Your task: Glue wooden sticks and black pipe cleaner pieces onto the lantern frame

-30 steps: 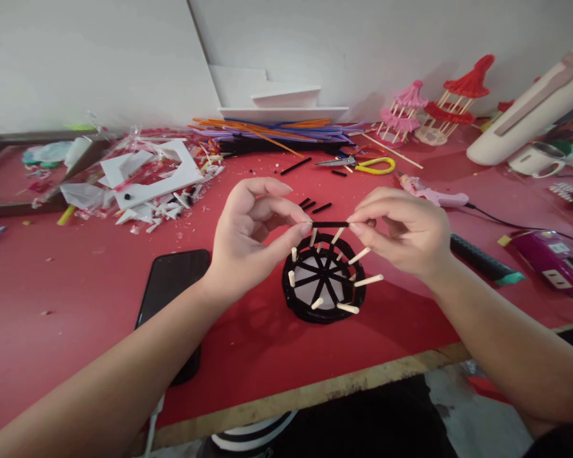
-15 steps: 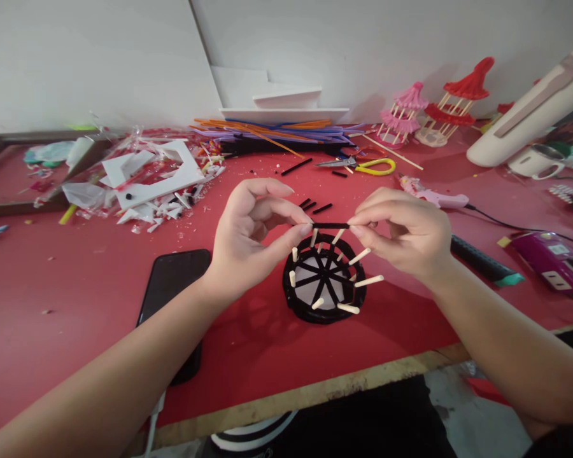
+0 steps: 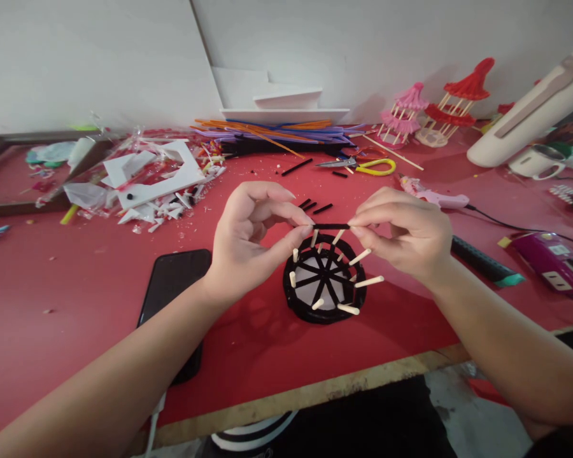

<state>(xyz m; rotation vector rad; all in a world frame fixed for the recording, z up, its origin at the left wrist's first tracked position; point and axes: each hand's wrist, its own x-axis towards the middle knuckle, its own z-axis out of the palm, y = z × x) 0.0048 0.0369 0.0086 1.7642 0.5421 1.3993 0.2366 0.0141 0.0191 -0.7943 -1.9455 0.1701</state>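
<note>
A short black pipe cleaner piece (image 3: 331, 226) is stretched level between my two hands, one end pinched in each. My left hand (image 3: 258, 238) grips its left end between thumb and index finger. At the right end, my right hand (image 3: 401, 229) does the same. Just below the piece stands a round black frame (image 3: 323, 317) with a pale base and black spokes. Several wooden sticks (image 3: 370, 281) rise from its ring, leaning outward. The piece is at the tops of the two far sticks; whether it touches them I cannot tell. Several cut black pieces (image 3: 322, 208) lie behind.
Yellow-handled scissors (image 3: 376, 166) and a bundle of pipe cleaners (image 3: 272, 133) lie at the back. A pink glue gun (image 3: 439, 196) is on the right, a phone (image 3: 174, 286) beside my left forearm. White foam scraps (image 3: 186, 168) are back left; pink and red stick models (image 3: 403, 114) back right.
</note>
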